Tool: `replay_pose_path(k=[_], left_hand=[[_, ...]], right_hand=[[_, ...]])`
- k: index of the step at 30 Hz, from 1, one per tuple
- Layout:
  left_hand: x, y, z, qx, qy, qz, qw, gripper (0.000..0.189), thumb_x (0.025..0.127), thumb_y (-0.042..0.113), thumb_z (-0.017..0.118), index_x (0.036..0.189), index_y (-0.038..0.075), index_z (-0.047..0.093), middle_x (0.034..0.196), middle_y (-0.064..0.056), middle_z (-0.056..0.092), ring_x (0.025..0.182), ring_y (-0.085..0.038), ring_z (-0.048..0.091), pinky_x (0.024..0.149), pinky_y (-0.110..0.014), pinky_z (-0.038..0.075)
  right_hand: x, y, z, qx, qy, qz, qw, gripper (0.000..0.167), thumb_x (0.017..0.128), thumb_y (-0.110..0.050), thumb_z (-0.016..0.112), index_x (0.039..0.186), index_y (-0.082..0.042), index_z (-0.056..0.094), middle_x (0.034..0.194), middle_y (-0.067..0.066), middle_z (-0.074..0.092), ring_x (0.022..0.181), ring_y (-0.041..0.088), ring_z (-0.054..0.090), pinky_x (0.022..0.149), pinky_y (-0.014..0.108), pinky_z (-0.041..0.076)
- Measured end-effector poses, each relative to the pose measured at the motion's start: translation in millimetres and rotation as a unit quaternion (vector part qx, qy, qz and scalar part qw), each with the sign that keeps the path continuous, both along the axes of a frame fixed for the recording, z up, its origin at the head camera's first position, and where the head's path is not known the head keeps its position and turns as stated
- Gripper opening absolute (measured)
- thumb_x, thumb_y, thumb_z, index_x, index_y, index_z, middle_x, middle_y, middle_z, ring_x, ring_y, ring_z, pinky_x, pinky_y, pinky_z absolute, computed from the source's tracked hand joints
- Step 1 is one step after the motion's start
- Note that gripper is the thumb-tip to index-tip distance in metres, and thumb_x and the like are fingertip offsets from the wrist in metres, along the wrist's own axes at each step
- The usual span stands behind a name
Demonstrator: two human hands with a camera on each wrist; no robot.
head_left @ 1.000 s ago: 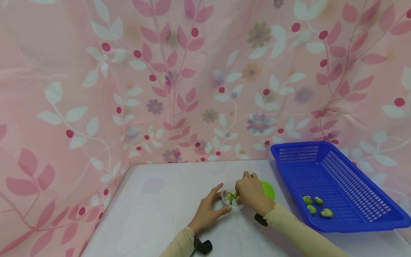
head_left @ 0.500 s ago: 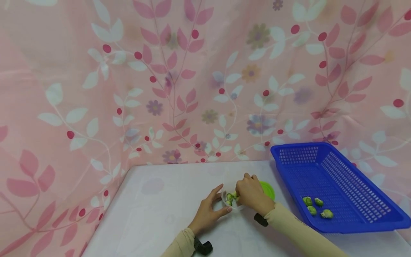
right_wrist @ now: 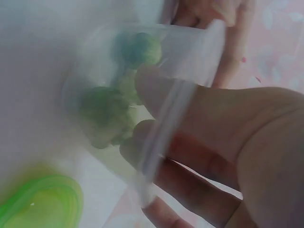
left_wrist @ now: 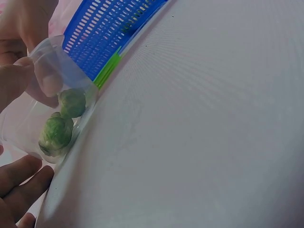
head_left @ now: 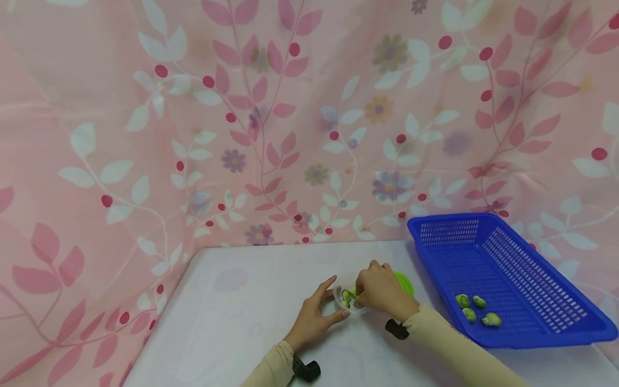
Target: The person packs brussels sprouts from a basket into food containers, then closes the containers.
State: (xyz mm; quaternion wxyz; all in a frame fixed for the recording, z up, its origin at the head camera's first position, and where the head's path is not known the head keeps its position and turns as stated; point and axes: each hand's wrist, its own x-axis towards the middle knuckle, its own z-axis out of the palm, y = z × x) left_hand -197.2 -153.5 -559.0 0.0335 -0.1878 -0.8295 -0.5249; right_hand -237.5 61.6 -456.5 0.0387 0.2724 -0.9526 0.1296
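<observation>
A clear plastic tub [head_left: 340,305] tilts on the table with a few green Brussels sprouts [left_wrist: 56,134] inside. My left hand [head_left: 311,320] holds the tub from the left, thumb at its near side and fingers round the far side. From the right, my right hand [head_left: 382,289] reaches in past the rim. In the right wrist view its thumb and fingertips pinch at a Brussels sprout [right_wrist: 104,116] low in the tub, and another sprout [right_wrist: 142,50] lies beyond the thumb. A bright green round lid [head_left: 404,283] shows partly behind the right hand.
A large blue perforated basket [head_left: 512,339] stands at the right of the white-covered table [head_left: 232,322], with several Brussels sprouts [head_left: 491,320] in its near left corner. A pink floral curtain [head_left: 271,107] hangs behind. Dark straps [head_left: 306,371] sit at both wrists.
My right hand has shifted very slightly to the right, its fingers still inside the tub. My left hand and the tub have stayed in place.
</observation>
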Motion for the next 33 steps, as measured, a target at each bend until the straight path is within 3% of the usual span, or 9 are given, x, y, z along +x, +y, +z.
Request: replay_pose_path(k=[5,10,16,21,29,33], left_hand=[[0.6,1.0,1.7,-0.001,-0.006,-0.002,1.0000,0.088,0.094,0.042,0.082,0.166,0.025,0.034,0.147,-0.007,0.067,0.138,-0.021,0.063,0.121,-0.046,0.042],[1.4,2.3,2.6,0.000,-0.011,0.000,0.9999,0.088,0.095,0.041,0.082,0.166,0.023,0.034,0.147,-0.006,0.067,0.139,-0.023,0.062,0.122,-0.051,0.041],[2.8,2.4,4.7,-0.006,-0.011,0.007,0.9999,0.086,0.096,0.044,0.079,0.166,0.024,0.034,0.147,-0.005,0.067,0.139,-0.023,0.062,0.121,-0.056,0.040],[3.4,2.6,5.4,-0.010,-0.016,0.009,0.9998,0.087,0.096,0.046,0.079,0.167,0.022,0.034,0.147,-0.005,0.067,0.138,-0.023,0.062,0.121,-0.058,0.040],[3.6,2.3,5.1,-0.012,-0.014,0.009,0.9998,0.086,0.096,0.046,0.079,0.167,0.028,0.033,0.147,-0.005,0.067,0.138,-0.023,0.062,0.121,-0.059,0.039],[3.4,2.4,4.2,-0.013,-0.014,0.011,0.9998,0.085,0.096,0.046,0.079,0.166,0.033,0.033,0.147,-0.005,0.067,0.138,-0.023,0.063,0.121,-0.059,0.039]], right_hand=[[2.1,11,12.9,-0.013,-0.004,0.003,0.9999,0.023,0.070,-0.034,0.100,0.078,-0.019,0.084,0.082,-0.005,0.076,0.085,0.021,0.057,0.082,0.056,0.049],[0.8,30,34.6,-0.053,-0.035,0.042,0.9971,0.023,0.075,-0.036,0.096,0.084,-0.018,0.086,0.086,-0.006,0.079,0.089,0.022,0.064,0.081,0.048,0.053],[-7.9,62,58.2,-0.113,-0.124,0.096,0.9811,0.024,0.085,-0.038,0.090,0.096,-0.018,0.086,0.097,-0.004,0.082,0.103,0.025,0.075,0.092,0.050,0.060],[-13.7,98,73.9,-0.137,-0.144,0.128,0.9715,0.025,0.091,-0.039,0.085,0.109,-0.021,0.084,0.110,-0.004,0.081,0.111,0.026,0.074,0.096,0.056,0.059],[-21.1,154,82.6,-0.185,-0.170,0.084,0.9643,0.029,0.095,-0.034,0.082,0.121,-0.021,0.081,0.118,-0.002,0.080,0.110,0.021,0.075,0.089,0.026,0.061],[-25.8,178,76.2,-0.190,-0.174,0.051,0.9649,0.033,0.093,-0.035,0.083,0.123,-0.021,0.080,0.119,0.002,0.080,0.108,0.013,0.076,0.087,0.024,0.062]])
